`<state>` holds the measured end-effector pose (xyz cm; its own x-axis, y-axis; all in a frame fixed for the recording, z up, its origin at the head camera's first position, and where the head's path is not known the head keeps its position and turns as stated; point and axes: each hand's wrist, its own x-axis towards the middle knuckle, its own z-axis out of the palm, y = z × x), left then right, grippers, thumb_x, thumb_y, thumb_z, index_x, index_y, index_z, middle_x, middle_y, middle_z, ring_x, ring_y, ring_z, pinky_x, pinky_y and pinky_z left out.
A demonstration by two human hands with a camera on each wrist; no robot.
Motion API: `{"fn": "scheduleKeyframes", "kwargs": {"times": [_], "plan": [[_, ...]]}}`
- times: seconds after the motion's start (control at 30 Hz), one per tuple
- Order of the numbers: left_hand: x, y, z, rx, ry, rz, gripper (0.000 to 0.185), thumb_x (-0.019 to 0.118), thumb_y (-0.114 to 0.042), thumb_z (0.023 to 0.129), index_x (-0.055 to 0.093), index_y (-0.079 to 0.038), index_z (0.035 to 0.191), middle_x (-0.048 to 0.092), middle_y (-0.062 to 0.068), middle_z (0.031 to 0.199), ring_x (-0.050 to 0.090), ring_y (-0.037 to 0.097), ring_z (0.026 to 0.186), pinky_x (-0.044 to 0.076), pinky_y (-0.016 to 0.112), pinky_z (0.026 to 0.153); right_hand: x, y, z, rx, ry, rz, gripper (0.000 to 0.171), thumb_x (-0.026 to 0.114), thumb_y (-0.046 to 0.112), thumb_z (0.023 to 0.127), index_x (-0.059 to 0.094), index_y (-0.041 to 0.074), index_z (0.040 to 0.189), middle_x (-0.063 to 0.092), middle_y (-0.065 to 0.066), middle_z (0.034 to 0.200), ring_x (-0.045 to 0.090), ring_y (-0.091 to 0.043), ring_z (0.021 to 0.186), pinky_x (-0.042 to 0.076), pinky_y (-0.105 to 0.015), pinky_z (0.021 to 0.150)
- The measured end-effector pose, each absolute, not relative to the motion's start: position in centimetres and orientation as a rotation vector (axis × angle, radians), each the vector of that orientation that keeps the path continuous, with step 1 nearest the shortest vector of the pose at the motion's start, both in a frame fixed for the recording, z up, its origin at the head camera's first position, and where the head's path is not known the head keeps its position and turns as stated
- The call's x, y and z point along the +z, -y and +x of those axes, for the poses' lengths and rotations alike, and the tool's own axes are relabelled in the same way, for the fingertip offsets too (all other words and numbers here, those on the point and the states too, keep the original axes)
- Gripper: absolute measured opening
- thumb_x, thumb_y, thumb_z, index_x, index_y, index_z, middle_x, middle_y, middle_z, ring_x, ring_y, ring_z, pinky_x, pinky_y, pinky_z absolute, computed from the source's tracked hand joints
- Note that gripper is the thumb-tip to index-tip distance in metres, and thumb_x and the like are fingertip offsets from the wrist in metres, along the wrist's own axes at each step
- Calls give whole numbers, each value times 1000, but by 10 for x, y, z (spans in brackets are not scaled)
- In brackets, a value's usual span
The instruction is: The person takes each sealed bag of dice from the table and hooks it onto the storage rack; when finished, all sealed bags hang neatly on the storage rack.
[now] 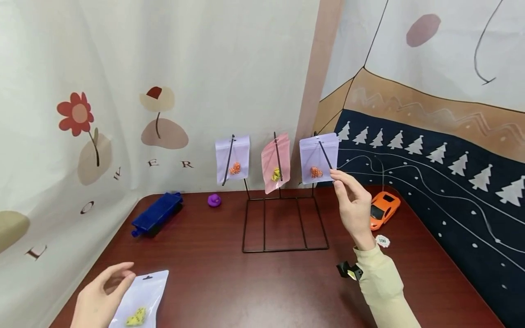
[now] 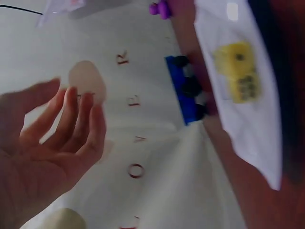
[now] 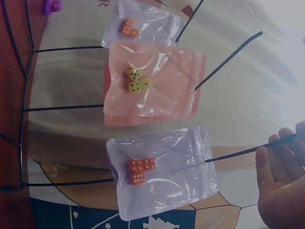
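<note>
My right hand [image 1: 353, 205] pinches the tip of the right-hand hook [image 3: 238, 153] of a black wire rack [image 1: 285, 250]. On that hook hangs a pale purple zip bag [image 1: 305, 155] with orange dice [image 3: 139, 171] inside. A pink bag [image 1: 268, 159] with yellow dice hangs on the middle hook, and another purple bag [image 1: 221, 155] with orange dice on the left one. At the lower left, my left hand [image 1: 100, 296] is relaxed, fingers loosely bent around nothing. Beside it is a pale purple bag [image 1: 153, 289] with yellow dice [image 2: 238, 71].
A blue toy wagon [image 1: 157, 213] and a purple rubber duck [image 1: 214, 200] stand at the back left of the brown table [image 1: 229, 291]. Right of the rack are an orange toy car [image 1: 385, 207] and a small white "100" tag [image 1: 383, 241]. Printed curtains surround the table.
</note>
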<state>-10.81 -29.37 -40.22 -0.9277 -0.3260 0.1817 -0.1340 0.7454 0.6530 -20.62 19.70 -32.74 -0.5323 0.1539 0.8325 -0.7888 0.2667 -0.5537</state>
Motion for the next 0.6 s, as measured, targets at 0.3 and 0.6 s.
{"fn": "scheduleKeyframes", "kwargs": {"times": [0.3, 0.6], "plan": [[-431, 323, -112, -943, 2821, 278, 36, 69, -19, 87, 62, 1, 116, 68, 7, 90, 55, -10, 69, 46, 10, 60, -326, -196, -210, 1406, 1674, 611, 22, 50, -19, 88, 61, -18, 106, 58, -32, 114, 58, -18, 109, 47, -23, 92], [-440, 334, -118, -908, 2971, 390, 45, 71, -23, 84, 59, 5, 117, 68, 14, 93, 67, 28, 85, 52, 31, 68, -325, -197, -210, 1385, 1666, 615, 21, 50, -21, 87, 61, -18, 105, 59, -31, 113, 58, -15, 109, 47, -23, 91]]}}
